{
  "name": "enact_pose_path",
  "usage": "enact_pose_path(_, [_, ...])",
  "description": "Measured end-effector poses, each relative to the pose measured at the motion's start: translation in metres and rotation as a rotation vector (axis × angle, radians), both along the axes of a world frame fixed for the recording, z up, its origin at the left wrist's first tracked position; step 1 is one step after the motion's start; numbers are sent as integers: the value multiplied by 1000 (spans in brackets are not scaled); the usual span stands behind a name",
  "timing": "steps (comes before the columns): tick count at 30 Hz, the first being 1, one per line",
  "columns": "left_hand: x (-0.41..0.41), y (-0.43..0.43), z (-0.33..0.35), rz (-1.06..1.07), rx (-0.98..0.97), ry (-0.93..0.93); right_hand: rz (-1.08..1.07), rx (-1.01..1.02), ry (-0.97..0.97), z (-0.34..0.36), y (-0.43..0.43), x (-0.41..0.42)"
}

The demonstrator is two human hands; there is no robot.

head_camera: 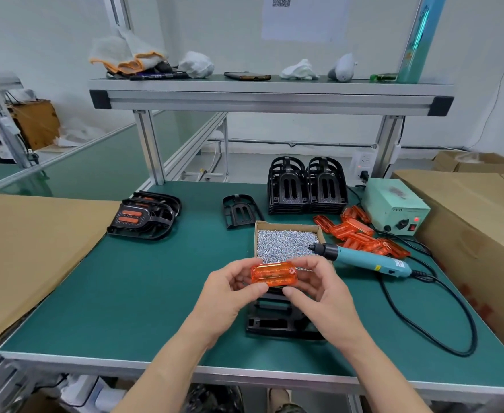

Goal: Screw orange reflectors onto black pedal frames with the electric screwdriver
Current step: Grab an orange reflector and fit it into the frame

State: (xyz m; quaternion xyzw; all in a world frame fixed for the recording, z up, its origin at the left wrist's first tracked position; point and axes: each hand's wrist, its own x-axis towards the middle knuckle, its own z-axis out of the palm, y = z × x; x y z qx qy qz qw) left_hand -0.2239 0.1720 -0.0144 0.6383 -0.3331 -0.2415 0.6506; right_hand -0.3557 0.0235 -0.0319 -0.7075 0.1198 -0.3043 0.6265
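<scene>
Left hand (229,289), right hand (322,293) pinch orange reflector (274,273) above green bench top (143,293); cardboard (36,248) flanking; white wall (51,40) behind.

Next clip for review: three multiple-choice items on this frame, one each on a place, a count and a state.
1. Where is the electric screwdriver? A. on the upper shelf B. on the table, tip over the screw box C. inside a carton
2. How many stacks of black pedal frames stand behind that box? A. one B. two C. four
3. The orange reflector is: A. held by left hand and right hand B. lying on the table C. screwed down
Answers: B, it lies beside the hands; B, two stand side by side; A, both hands pinch its ends.
</scene>
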Motion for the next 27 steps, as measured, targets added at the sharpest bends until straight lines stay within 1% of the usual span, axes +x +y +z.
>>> enact_pose_path(12, [3, -2, -5, -41, 29, -1, -18, 19, 31, -1, 2, 0])
enact_pose_path(14, [1, -3, -6, -6, 30, 15, -18, 26, 26, -1, 4, 1])
enact_pose_path(16, [-3, -5, -7, 66, 5, 89, -32, 12, 24, -1, 7, 1])
enact_pose_path(19, [-12, -10, -6, 178, -45, 259, -116, -77, 8, -3, 13, 4])
enact_pose_path(21, [-19, -15, -4, 175, -34, 324, -204, -172, -5, -5, 18, 6])
enact_pose_path(24, [-29, -24, -2, 107, 42, 282, -353, -456, -23, -10, 27, 10])
enact_pose_path(25, [-31, -27, -2, 97, 64, 255, -362, -507, -44, -12, 30, 11])
enact_pose_path(27, [-31, -31, -1, 82, 83, 211, -309, -563, -72, -15, 35, 13])
